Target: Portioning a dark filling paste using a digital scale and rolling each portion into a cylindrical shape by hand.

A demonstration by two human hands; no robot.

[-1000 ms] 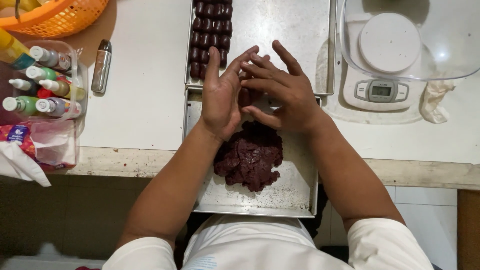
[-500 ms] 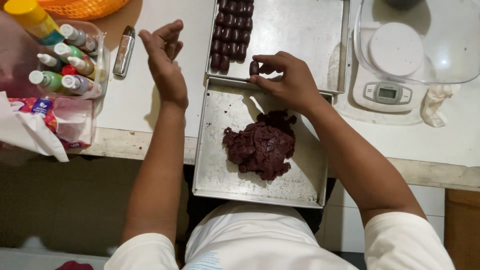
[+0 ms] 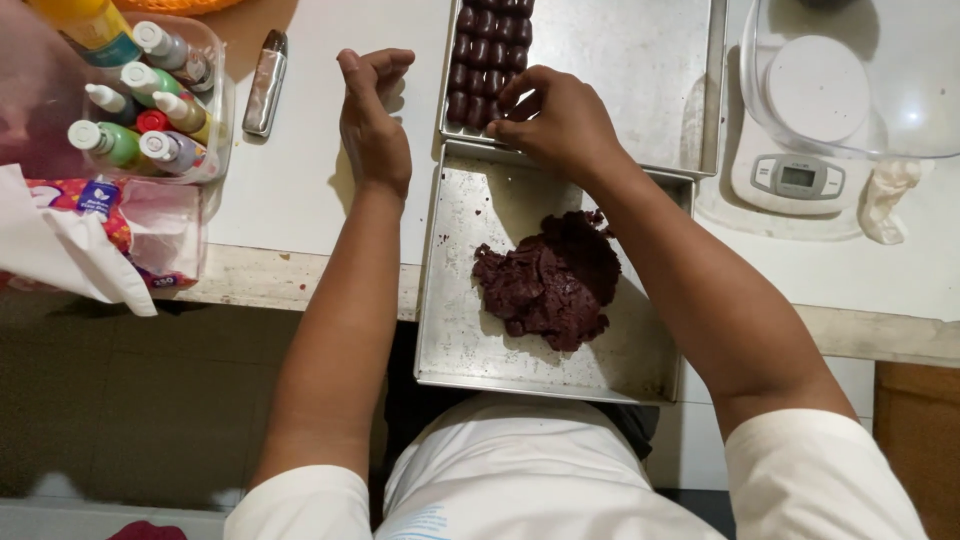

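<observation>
Under the right hand (image 3: 556, 122) fingertips lie rows of dark balls (image 3: 487, 52).

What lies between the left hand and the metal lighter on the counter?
Only bare white counter separates the left hand from the lighter, seen in the head view.

Right hand (image 3: 560, 125) at dough balls (image 3: 490, 60)

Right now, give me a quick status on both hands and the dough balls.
Right hand at the dough balls on far tray. Left hand empty, raised. Dough lump in near tray.
</observation>
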